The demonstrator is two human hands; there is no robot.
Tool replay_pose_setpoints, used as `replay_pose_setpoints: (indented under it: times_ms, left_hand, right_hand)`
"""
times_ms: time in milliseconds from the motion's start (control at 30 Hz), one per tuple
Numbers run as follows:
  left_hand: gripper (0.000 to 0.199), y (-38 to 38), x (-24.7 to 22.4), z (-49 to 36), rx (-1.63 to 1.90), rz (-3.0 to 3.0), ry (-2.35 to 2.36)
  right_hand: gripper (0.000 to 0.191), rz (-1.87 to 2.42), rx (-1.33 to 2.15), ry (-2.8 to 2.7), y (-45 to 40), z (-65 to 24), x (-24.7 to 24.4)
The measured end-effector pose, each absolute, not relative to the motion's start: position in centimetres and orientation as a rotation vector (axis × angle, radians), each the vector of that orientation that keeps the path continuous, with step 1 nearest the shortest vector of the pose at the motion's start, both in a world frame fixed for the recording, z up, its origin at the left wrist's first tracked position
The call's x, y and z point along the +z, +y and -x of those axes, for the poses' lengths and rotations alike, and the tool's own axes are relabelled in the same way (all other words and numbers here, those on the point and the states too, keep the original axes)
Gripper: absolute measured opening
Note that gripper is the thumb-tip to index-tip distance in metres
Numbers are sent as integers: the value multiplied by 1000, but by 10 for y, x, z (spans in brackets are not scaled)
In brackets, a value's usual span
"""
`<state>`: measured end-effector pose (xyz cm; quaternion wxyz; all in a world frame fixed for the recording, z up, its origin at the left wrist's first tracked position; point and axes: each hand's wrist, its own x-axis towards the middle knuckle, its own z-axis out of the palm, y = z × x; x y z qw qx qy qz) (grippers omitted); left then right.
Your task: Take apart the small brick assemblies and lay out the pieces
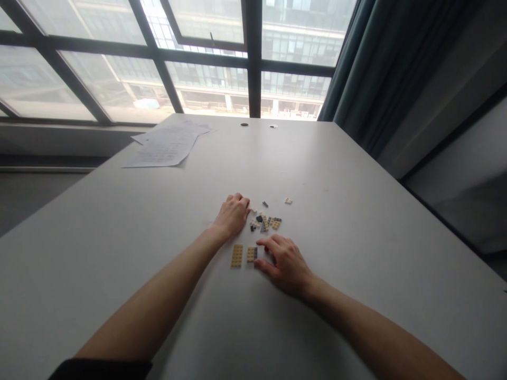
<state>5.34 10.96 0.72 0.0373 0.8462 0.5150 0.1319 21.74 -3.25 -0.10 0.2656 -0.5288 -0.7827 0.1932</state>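
Observation:
My left hand [233,215] rests at the left edge of a small pile of tan, grey, black and white building bricks [265,222]. Its fingers are bent together, and whatever is under the fingertips is hidden. Closer to me lies a tan studded plate [236,255], flat on the table. Just right of it is a smaller tan plate [251,254] with a dark grey strip [255,253] along its right side. Thumb and index finger of my right hand [285,264] are spread apart by that grey strip, the thumb tip at its lower end.
The white table [336,221] carries loose paper sheets [168,145] at the far left. Beyond the pile lie a single grey brick [265,203] and a white piece [288,200]. Two round cable holes [244,125] are near the far edge. A dark curtain [380,79] hangs at the right.

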Motion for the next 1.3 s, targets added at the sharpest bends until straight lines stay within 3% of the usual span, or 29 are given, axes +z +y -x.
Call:
replay_pose_setpoints:
  times_ms: [267,967,1100,1300]
  left_hand:
    - [34,113,1,-43,541,-2556,1504]
    - [25,69,9,-45,943,-2187,1354]
    - [21,41,16,-58,999,-2161,1181]
    - [22,14,29,-67,928,-2424,1041]
  right_hand:
    - [32,1421,523,-2107,-33,-217,0]
    - [31,1368,652,-1864,-34,-221,2]
    - [33,1292,557,-1730,-35,-223,0]
    - [19,1325,396,-1507,-29,-237,2]
